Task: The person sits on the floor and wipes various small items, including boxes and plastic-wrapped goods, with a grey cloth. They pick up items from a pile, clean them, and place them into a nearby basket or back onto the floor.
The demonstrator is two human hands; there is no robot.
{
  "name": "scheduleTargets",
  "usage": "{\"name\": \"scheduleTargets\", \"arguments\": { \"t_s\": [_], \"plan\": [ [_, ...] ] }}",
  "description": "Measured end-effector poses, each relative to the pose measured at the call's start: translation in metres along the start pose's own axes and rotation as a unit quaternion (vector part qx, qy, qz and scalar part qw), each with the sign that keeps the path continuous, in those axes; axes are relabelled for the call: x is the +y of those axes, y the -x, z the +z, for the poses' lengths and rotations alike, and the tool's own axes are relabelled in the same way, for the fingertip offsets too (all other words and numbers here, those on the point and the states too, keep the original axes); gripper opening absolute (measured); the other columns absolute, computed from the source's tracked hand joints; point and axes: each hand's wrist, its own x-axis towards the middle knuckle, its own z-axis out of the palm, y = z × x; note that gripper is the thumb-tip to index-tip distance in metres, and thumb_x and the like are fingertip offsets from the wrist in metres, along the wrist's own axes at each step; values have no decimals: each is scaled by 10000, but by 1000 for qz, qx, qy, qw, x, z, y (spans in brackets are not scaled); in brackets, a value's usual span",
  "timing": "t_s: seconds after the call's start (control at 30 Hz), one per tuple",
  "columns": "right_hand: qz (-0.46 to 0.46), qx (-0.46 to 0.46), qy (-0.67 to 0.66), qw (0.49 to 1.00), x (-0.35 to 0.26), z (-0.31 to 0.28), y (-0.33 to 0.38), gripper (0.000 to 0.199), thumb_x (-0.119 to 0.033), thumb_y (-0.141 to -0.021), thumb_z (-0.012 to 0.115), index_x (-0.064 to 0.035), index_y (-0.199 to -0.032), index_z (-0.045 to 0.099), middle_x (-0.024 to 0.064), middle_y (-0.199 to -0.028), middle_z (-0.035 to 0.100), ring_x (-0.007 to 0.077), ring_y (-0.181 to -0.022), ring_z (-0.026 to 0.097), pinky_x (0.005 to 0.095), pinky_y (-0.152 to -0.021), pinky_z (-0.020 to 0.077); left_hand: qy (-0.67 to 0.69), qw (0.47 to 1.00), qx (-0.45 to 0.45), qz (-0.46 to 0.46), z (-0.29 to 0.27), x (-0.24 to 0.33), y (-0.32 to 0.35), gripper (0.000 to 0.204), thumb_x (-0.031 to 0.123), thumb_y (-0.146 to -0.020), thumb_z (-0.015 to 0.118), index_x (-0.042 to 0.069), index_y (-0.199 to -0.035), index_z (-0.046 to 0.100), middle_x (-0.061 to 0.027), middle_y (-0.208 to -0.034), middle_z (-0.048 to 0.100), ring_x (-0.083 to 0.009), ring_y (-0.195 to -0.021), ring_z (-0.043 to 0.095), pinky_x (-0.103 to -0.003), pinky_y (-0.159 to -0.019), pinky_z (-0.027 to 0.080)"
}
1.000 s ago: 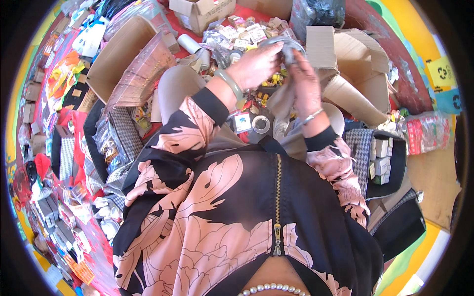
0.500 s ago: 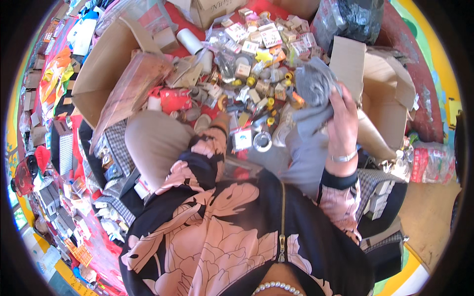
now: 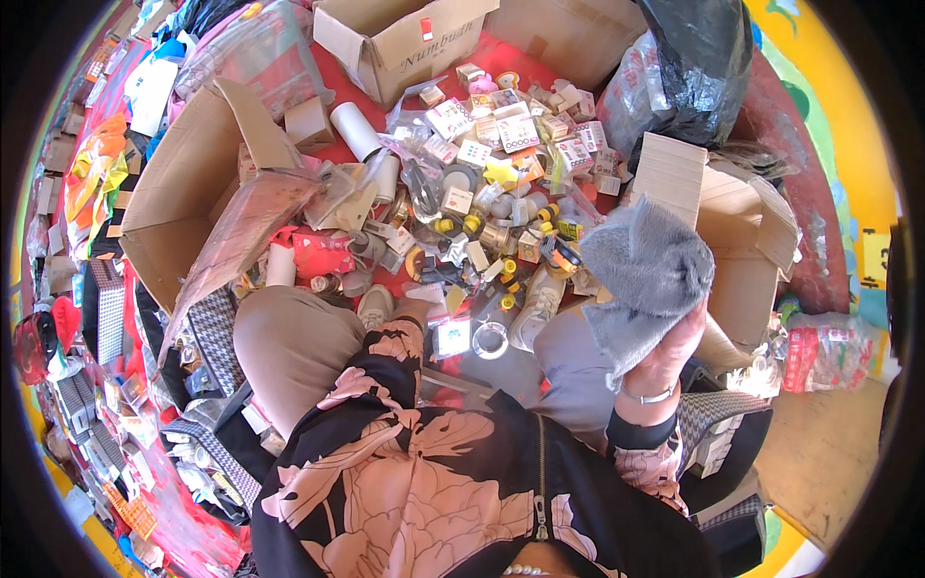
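My right hand (image 3: pixel 670 356) is closed on a crumpled grey cloth (image 3: pixel 650 275), held up over my right knee in front of an open cardboard box. The cloth hides most of its fingers. My left hand (image 3: pixel 416 306) is low between my knees, beside my left shoe (image 3: pixel 376 306); its fingers are mostly out of sight behind the sleeve, so I cannot tell what they do. Next to it lie a small clear packet with a white and blue card (image 3: pixel 452 338) and a silvery ring (image 3: pixel 489 339). Ahead spreads a pile of small boxes (image 3: pixel 517 133) and yellow-and-black pieces (image 3: pixel 470 223).
Open cardboard boxes stand at left (image 3: pixel 183 183), at the back (image 3: pixel 405 48) and at right (image 3: pixel 742 241). A black plastic bag (image 3: pixel 708 67) sits at the back right. White rolls (image 3: pixel 356 132) lie left of the pile. Mixed goods crowd the far left.
My right hand has turned and come nearer with the grey cloth, which now bunches above the hand. My left hand stays low between the knees. The whole view has shifted slightly.
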Motion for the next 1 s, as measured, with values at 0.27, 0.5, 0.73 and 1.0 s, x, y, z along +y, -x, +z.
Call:
{"name": "scheduleTargets", "arguments": {
  "t_s": [0.27, 0.5, 0.73, 1.0],
  "plan": [
    [4, -13, -4, 1000, -1, 0, -7, 445, -428, -874, 423, -93, -1158, 496, 70, -1109, 567, 268, -969, 566, 400, -816, 477, 319, 940, -117, 29, -38, 27, 40, 294, 191, -720, 626, 33, -965, 589, -139, -881, 616, -287, -842, 607, -424, -737, 482],
    [-18, -36, -63, 997, -11, -22, 5, 473, -466, -834, 461, -96, -1113, 554, 85, -1115, 577, 286, -1012, 537, 424, -884, 422, 641, 672, -340, 146, -120, 101, 177, 323, 100, -749, 574, 16, -1058, 528, -151, -995, 586, -313, -917, 582, -506, -800, 465],
    [-88, 16, -14, 996, 6, 23, 71, 486, -481, -868, 426, -98, -1150, 523, 81, -1128, 563, 265, -1001, 543, 402, -893, 423, 717, 467, -394, 336, -207, 103, 370, 469, 336, -870, 435, 15, -1211, 435, -144, -1141, 549, -306, -1054, 531, -453, -930, 391],
    [-375, -189, 771, 479, 68, 92, 158, 555, -364, -751, 635, -175, -1242, 460, 164, -1278, 419, 343, -1265, 287, 488, -1014, 240, 719, 403, -427, 372, -193, 94, 440, 457, 406, -920, 317, 85, -1209, 465, -93, -1207, 515, -245, -1091, 510, -399, -960, 372]
  ]
}}
